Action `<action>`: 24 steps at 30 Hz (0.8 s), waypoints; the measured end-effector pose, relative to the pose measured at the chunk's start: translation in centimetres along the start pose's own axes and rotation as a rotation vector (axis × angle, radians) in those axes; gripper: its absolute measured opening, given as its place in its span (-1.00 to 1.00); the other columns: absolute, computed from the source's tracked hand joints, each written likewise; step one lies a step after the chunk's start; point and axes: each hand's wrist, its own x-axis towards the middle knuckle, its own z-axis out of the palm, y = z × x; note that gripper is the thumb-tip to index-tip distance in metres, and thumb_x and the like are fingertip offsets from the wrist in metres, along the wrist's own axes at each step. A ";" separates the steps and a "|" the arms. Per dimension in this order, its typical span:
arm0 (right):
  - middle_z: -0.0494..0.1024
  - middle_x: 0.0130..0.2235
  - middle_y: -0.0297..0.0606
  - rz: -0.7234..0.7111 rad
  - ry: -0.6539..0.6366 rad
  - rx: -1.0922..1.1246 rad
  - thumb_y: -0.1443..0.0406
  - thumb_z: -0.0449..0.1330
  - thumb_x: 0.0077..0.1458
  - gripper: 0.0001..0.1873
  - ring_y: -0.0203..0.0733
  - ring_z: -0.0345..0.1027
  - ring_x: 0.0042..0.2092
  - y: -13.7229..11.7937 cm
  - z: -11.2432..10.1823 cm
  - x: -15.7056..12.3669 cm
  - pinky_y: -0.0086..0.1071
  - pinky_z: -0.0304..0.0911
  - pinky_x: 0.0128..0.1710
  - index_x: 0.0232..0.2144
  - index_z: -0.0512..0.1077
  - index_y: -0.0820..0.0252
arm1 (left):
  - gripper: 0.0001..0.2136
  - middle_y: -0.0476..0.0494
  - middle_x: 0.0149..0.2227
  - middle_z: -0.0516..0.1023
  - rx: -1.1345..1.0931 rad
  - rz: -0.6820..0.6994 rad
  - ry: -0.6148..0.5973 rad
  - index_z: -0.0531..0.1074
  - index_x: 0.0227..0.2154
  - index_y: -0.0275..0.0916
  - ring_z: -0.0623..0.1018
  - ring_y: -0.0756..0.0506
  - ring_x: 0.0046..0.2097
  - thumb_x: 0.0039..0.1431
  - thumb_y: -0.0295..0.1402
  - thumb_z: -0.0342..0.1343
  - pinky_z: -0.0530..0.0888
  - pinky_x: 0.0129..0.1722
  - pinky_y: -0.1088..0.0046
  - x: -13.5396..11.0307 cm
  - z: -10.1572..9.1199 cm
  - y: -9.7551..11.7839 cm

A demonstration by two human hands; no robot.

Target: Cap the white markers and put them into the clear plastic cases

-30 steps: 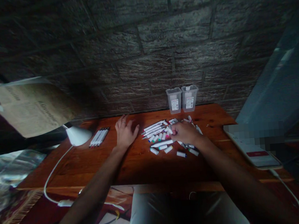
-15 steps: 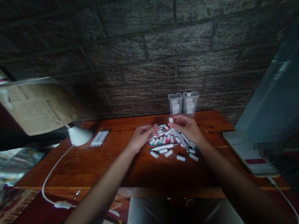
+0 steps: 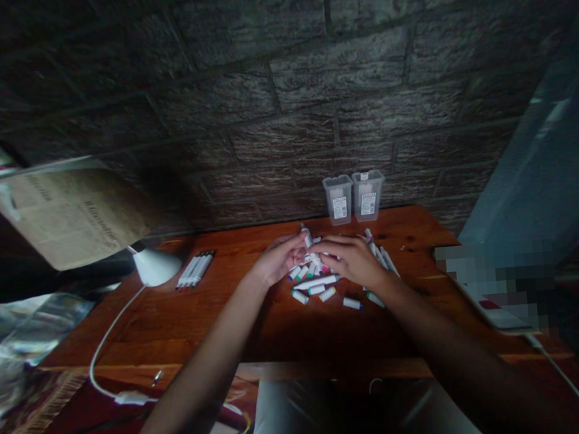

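A dark stone-block wall (image 3: 338,73) fills the background, with a reddish wooden table (image 3: 288,331) set against it; taking the heap of white markers (image 3: 383,256) on the table as the centre of the dial, a lamp with a newsprint-patterned shade (image 3: 69,214) leans in between nine and ten o'clock, and a flat device (image 3: 481,295), partly pixelated, lies between three and four. Two clear plastic containers (image 3: 353,198), each with a white label, stand side by side at about one o'clock, near the wall. The left hand (image 3: 277,259) comes in at nine o'clock, its thumb and fingers grasping a tilted marker (image 3: 305,232) above the heap; the right hand (image 3: 355,255) is over the heap at two o'clock, fingers bent and their tips near the lower part of that marker, though I cannot tell whether they grip anything. A neat row of markers (image 3: 196,270) lies farther out at nine o'clock. One long white marker (image 3: 317,283) lies at about eight, near short caps with coloured ends (image 3: 328,294), while a blue-ended cap (image 3: 352,303) lies between five and six
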 end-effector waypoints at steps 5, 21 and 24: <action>0.62 -0.08 -0.32 0.112 0.050 0.067 0.21 0.11 0.28 -0.73 -0.19 0.51 -0.10 0.0 0.0 0.1 -0.34 0.34 -0.06 -0.03 0.52 -0.06 | -0.86 -0.18 -0.34 0.64 0.048 0.018 0.090 0.55 -0.30 -0.36 0.61 -0.01 -0.33 0.09 -0.41 0.30 0.56 -0.28 0.52 -0.7 -1.0 1.0; 0.68 -0.27 -0.27 0.417 0.246 0.167 0.10 0.21 0.17 -0.75 -0.14 0.55 -0.29 1.8 0.3 0.0 -0.31 0.36 -0.24 -0.30 0.60 0.08 | -0.70 -0.15 -0.29 0.66 1.214 0.125 0.343 0.61 -0.26 -0.27 0.58 -0.09 -0.28 0.05 -0.15 0.22 0.50 -0.24 0.44 -3.3 -13.1 7.3; 0.68 -0.28 -0.27 0.403 0.224 0.145 0.09 0.20 0.18 -0.74 -0.14 0.55 -0.29 1.9 0.3 -0.1 -0.31 0.36 -0.24 -0.31 0.61 0.09 | -0.80 -0.09 -0.44 0.64 1.508 0.038 0.478 0.62 -0.42 -0.22 0.60 -0.12 -0.32 0.00 -0.20 0.23 0.48 -0.29 0.46 -3.2 -16.9 8.2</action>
